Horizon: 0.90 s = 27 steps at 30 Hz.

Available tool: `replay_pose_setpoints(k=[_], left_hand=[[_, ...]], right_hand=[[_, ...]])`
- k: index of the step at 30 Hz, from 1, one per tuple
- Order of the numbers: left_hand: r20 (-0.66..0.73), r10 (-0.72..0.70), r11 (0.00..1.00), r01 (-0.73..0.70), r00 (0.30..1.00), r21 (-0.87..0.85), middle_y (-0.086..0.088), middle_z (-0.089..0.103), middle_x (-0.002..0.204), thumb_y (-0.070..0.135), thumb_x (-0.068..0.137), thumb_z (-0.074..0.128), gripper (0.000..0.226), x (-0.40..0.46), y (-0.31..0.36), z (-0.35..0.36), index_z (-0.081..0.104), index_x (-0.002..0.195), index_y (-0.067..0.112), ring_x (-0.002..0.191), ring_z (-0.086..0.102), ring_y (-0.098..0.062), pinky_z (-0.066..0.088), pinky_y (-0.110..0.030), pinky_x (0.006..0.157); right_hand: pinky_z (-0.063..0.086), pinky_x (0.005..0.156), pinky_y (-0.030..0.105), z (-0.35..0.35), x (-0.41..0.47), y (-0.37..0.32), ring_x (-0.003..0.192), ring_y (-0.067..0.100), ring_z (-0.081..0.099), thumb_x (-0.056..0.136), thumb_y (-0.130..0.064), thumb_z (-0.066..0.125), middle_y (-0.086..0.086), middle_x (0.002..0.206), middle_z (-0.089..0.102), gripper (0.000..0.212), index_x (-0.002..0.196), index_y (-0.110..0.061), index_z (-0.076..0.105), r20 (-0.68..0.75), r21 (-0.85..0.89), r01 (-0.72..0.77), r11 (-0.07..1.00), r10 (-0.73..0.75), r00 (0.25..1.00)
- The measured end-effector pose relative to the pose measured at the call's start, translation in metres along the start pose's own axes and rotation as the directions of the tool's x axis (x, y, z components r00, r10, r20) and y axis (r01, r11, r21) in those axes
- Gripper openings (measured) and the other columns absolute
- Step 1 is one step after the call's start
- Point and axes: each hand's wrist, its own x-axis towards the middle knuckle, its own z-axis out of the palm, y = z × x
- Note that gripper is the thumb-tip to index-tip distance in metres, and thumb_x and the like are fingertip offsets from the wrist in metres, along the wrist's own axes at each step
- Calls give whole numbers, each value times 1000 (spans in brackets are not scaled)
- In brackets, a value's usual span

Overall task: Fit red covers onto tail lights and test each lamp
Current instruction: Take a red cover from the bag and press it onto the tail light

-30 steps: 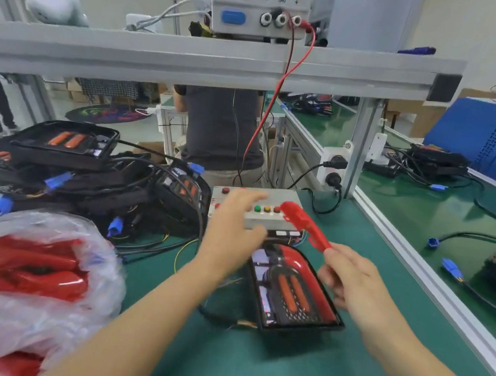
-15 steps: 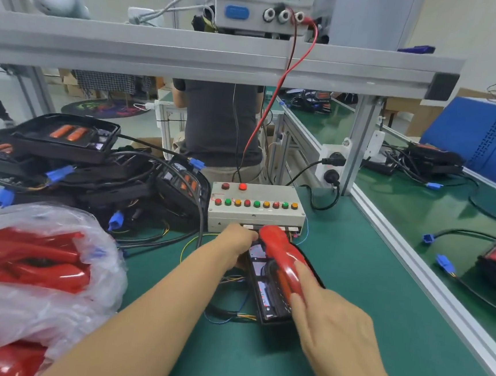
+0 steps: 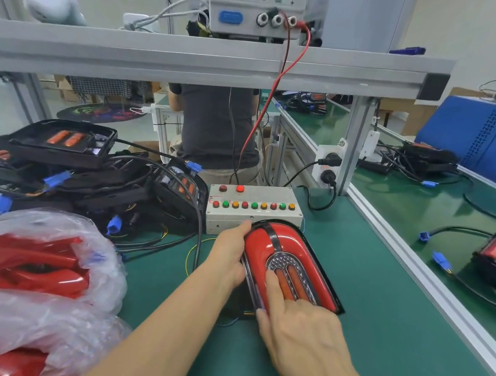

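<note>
Green bench mat (image 3: 378, 334) filling the lower right of the frame, edged by a pale aluminium rail (image 3: 430, 281) running diagonally toward the upper centre; second green-topped bench (image 3: 437, 204) beyond it on the right; grey aluminium shelf beam (image 3: 192, 60) straight across the upper third, propped by an upright post (image 3: 354, 143) right of centre; white socket block (image 3: 328, 165) clamped to that post, two black plugs in; plain off-white wall (image 3: 464, 30) along the top; pale floor (image 3: 1, 112) at middle left with a round dark patterned mat (image 3: 103, 112); blue panel (image 3: 484, 142) at far right; cardboard boxes (image 3: 418, 115) behind; even, flat light throughout.
</note>
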Motion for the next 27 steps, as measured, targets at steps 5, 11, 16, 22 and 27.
replay_pose_setpoints(k=[5, 11, 16, 22, 27], left_hand=[[-8, 66, 997, -67, 998, -30, -12, 74, 75, 31, 96, 54, 23, 0, -7, -4, 65, 95, 11, 67, 70, -27, 57, -38, 61], [68, 102, 994, -100, 992, -31, -11, 74, 75, 31, 95, 57, 21, 2, -10, -3, 66, 96, 12, 61, 71, -24, 56, -35, 58], [169, 176, 978, -192, 970, 81, -17, 74, 86, 4, 73, 73, 24, 2, -14, -3, 68, 96, 10, 72, 72, -30, 57, -37, 61], [88, 222, 975, -220, 971, -37, -10, 75, 82, 7, 74, 74, 28, 7, 0, -10, 66, 101, 13, 67, 72, -25, 58, -39, 61], [136, 266, 963, -257, 954, -84, -12, 75, 84, 4, 75, 72, 28, -1, -3, 0, 68, 102, 12, 67, 72, -24, 57, -35, 57]], right_hand=[[38, 31, 21, 7, -2, 4, 34, 15, 49, 76, -38, 69, 2, 45, 54, 47, 106, -2, 74, -24, -19, 35, 999, -35, 999], [37, 33, 21, 10, -2, 1, 34, 15, 49, 82, -33, 49, 0, 45, 54, 45, 103, -3, 76, -46, -46, 7, 999, -9, 999], [39, 32, 21, 1, 3, 1, 37, 15, 54, 55, -65, 80, 4, 47, 57, 74, 104, -10, 77, 88, -15, -67, 998, 68, 994], [46, 65, 26, -30, -13, 34, 60, -3, 52, 56, -92, 34, -19, 65, 59, 68, 86, -35, 54, 532, 521, -706, 480, 465, 708], [59, 75, 34, -12, -12, 36, 93, 17, 72, 51, -60, 85, 4, 107, 74, 90, 125, -19, 54, 833, 535, -741, -406, 107, 543]])
